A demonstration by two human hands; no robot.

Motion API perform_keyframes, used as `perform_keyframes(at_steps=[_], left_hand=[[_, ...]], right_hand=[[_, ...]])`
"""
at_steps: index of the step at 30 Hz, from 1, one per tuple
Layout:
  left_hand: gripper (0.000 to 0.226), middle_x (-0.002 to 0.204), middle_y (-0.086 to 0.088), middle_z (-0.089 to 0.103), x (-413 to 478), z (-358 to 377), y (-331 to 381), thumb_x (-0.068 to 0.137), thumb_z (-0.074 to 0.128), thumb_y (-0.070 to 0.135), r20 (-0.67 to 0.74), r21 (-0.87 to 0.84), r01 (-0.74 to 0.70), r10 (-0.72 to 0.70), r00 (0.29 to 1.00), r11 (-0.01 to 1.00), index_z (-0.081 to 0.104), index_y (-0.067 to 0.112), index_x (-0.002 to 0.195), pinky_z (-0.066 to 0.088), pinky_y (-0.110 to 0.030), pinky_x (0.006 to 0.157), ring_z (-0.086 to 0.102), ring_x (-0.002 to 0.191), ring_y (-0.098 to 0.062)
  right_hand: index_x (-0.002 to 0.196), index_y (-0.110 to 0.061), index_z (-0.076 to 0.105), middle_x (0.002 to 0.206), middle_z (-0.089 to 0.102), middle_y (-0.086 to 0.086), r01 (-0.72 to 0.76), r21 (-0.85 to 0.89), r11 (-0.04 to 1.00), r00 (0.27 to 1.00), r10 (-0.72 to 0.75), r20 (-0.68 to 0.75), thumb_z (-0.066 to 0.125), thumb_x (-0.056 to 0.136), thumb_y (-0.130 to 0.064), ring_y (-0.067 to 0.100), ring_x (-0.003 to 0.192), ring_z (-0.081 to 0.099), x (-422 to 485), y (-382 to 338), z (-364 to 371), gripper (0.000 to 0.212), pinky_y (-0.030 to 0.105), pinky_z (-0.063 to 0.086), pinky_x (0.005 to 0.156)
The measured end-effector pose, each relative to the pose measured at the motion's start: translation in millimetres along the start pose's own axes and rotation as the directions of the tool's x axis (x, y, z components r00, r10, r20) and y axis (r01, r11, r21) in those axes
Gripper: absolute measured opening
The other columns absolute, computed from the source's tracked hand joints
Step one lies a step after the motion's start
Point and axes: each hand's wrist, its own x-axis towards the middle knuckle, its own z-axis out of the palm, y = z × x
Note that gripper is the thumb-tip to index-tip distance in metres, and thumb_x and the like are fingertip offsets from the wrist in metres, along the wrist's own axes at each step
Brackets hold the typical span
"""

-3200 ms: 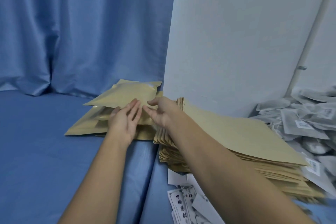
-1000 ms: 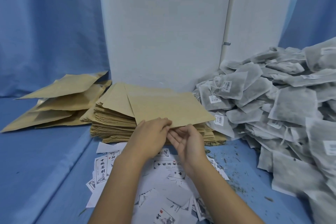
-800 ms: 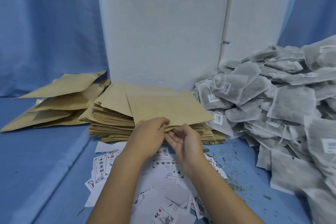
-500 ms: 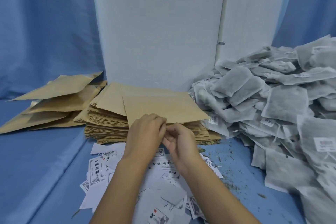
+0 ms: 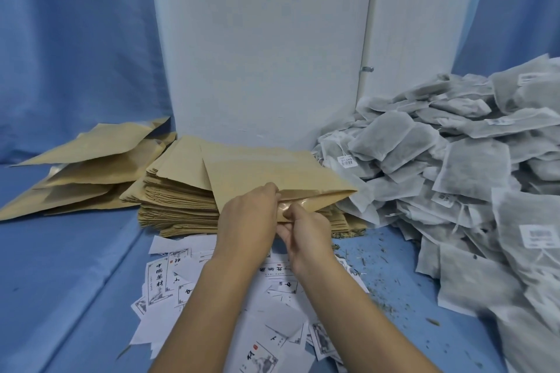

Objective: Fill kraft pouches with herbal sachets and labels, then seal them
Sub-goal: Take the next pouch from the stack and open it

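A kraft pouch [image 5: 272, 172] lies on top of a thick stack of flat kraft pouches [image 5: 175, 206] in the middle. Its near mouth is parted, and the shiny lining shows. My left hand [image 5: 250, 215] grips the upper lip of the mouth. My right hand [image 5: 303, 228] pinches the lower lip and pulls it toward me. A big heap of grey herbal sachets [image 5: 460, 179] with small white tags fills the right side. Loose white printed labels [image 5: 169, 275] lie scattered under my forearms.
A pile of bulging kraft pouches [image 5: 85, 172] lies at the left on the blue cloth surface [image 5: 60, 281]. A white board [image 5: 260, 48] stands behind the stack, with blue curtain [image 5: 75, 39] on both sides. Herb crumbs [image 5: 385, 281] litter the cloth near the sachets.
After leaving the left pile, both hands came to the top pouch of the stack. Over the last second its mouth has been pulled apart, so the lining now shows.
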Motion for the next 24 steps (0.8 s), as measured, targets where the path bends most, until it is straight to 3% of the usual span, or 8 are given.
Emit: perform_keyframes(at_steps=[3, 5, 9, 12, 14, 16, 21, 24], left_hand=[[0.026, 0.092, -0.001, 0.068, 1, -3, -3, 0.101, 0.036, 0.031, -0.045, -0.086, 0.051, -0.055, 0.997, 0.995, 0.059, 0.02, 0.104, 0.035, -0.034, 0.065, 0.06, 0.087, -0.026], [0.024, 0.099, 0.003, 0.068, 1, -4, -3, 0.098, 0.041, 0.029, -0.067, -0.077, 0.041, -0.046, 0.997, 0.996, 0.062, 0.026, 0.108, 0.038, -0.033, 0.068, 0.061, 0.091, -0.023], [0.035, 0.119, 0.009, 0.063, -1, -4, -3, 0.092, 0.047, 0.013, -0.128, -0.069, -0.041, 0.032, 0.991, 0.997, 0.058, 0.029, 0.122, 0.033, -0.028, 0.073, 0.059, 0.098, -0.02], [0.045, 0.126, 0.007, 0.061, 0, -11, -17, 0.083, 0.052, 0.0, -0.192, -0.047, -0.064, 0.054, 0.98, 0.997, 0.061, 0.022, 0.121, 0.034, -0.031, 0.088, 0.057, 0.112, -0.019], [0.051, 0.131, 0.005, 0.058, 0, -18, -32, 0.078, 0.052, -0.005, -0.222, -0.026, 0.02, -0.025, 0.975, 0.999, 0.063, 0.02, 0.121, 0.03, -0.035, 0.102, 0.052, 0.122, -0.016], [0.055, 0.132, 0.003, 0.058, 0, -24, -44, 0.074, 0.052, -0.009, -0.254, -0.03, 0.128, -0.131, 0.958, 0.991, 0.064, 0.019, 0.119, 0.03, -0.039, 0.105, 0.05, 0.122, -0.017], [0.054, 0.127, -0.003, 0.061, -1, -21, -43, 0.075, 0.048, -0.014, -0.232, -0.07, 0.162, -0.175, 0.957, 0.984, 0.062, 0.012, 0.121, 0.037, -0.035, 0.09, 0.055, 0.11, -0.028], [0.054, 0.128, -0.005, 0.059, 1, -18, -42, 0.079, 0.047, -0.01, -0.17, -0.061, 0.172, -0.18, 0.969, 0.983, 0.057, 0.011, 0.127, 0.039, -0.034, 0.086, 0.055, 0.11, -0.03]], right_hand=[[0.072, -0.002, 0.05, 0.043, 0.05, -0.001, 0.007, 0.015, 1.0, 0.999, -0.008, 0.045, 0.043, 0.085, 0.013, 0.006, 0.039, 0.049, -3, 0, 2, 0.022, 0.021, 0.054, 0.05], [0.086, 0.004, 0.056, 0.059, 0.056, 0.006, -0.022, 0.06, 0.998, 0.997, 0.017, 0.077, 0.046, 0.087, 0.01, 0.011, 0.05, 0.055, -3, -2, 3, 0.012, 0.024, 0.057, 0.056], [0.104, 0.003, 0.062, 0.085, 0.07, 0.015, -0.097, 0.148, 0.984, 0.993, 0.085, 0.083, 0.05, 0.093, 0.0, 0.019, 0.071, 0.069, 1, -3, 1, 0.016, 0.029, 0.059, 0.062], [0.1, -0.001, 0.06, 0.086, 0.071, 0.016, -0.14, 0.176, 0.974, 0.989, 0.13, 0.067, 0.054, 0.095, -0.009, 0.022, 0.074, 0.071, 1, -6, -2, 0.011, 0.028, 0.058, 0.056], [0.102, -0.003, 0.058, 0.094, 0.066, 0.017, -0.146, 0.214, 0.966, 0.988, 0.152, -0.014, 0.053, 0.096, -0.012, 0.025, 0.08, 0.067, 4, -11, -7, 0.011, 0.028, 0.058, 0.051], [0.11, -0.005, 0.056, 0.099, 0.064, 0.016, -0.133, 0.255, 0.958, 0.986, 0.155, -0.067, 0.052, 0.097, -0.011, 0.024, 0.082, 0.065, 7, -15, -12, 0.015, 0.028, 0.057, 0.049], [0.114, -0.006, 0.055, 0.109, 0.065, 0.015, -0.115, 0.165, 0.98, 0.984, 0.134, -0.114, 0.049, 0.097, -0.007, 0.022, 0.082, 0.065, 9, -14, -14, 0.018, 0.026, 0.056, 0.051], [0.103, -0.009, 0.056, 0.102, 0.066, 0.012, -0.082, 0.153, 0.985, 0.99, 0.099, -0.105, 0.049, 0.097, -0.005, 0.02, 0.08, 0.066, 8, -16, -14, 0.011, 0.024, 0.057, 0.053]])
